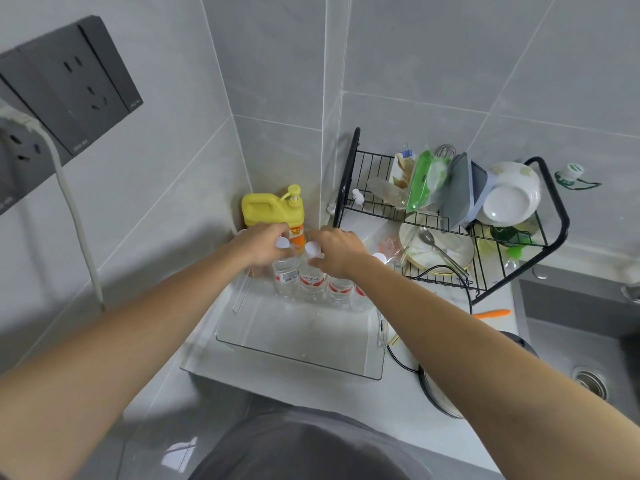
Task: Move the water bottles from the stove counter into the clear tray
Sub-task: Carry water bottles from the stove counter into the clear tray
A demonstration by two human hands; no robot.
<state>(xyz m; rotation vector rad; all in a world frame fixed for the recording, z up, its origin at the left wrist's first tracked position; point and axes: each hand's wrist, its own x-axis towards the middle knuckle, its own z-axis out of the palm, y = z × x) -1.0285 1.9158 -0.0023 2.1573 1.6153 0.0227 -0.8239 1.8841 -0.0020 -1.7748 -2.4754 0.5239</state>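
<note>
Both hands reach into the far end of the clear tray (301, 344), which sits on the pale table (363, 407) in the tiled corner. The left hand (261, 245) has its fingers curled round the neck of a water bottle (284, 271) just under its white cap (282, 242); the right hand (337, 251) grips the neighbouring water bottle (311, 280) the same way, with its white cap (313, 249) showing at the fingertips. These two bottles stand upright side by side against the tray's far wall, and at least two more bottles (337, 289) with red-and-white labels stand in the same row to their right — partly hidden under the right wrist, so their exact number is hard to tell. The near part of the tray holds nothing visible. Just behind the tray, in the corner, stands a yellow detergent jug (266, 206) with a pump top. To the right is a black wire dish rack (485, 237) carrying white bowls (512, 195), a plate with a spoon (436, 247), a green packet (426, 181) and a grey lidded container (462, 192). Further right lies a grey sink (581, 341), with an orange utensil (491, 313) on the table beside it. A dark socket panel (69, 84) with a white cable (79, 230) is fixed to the left wall.
</note>
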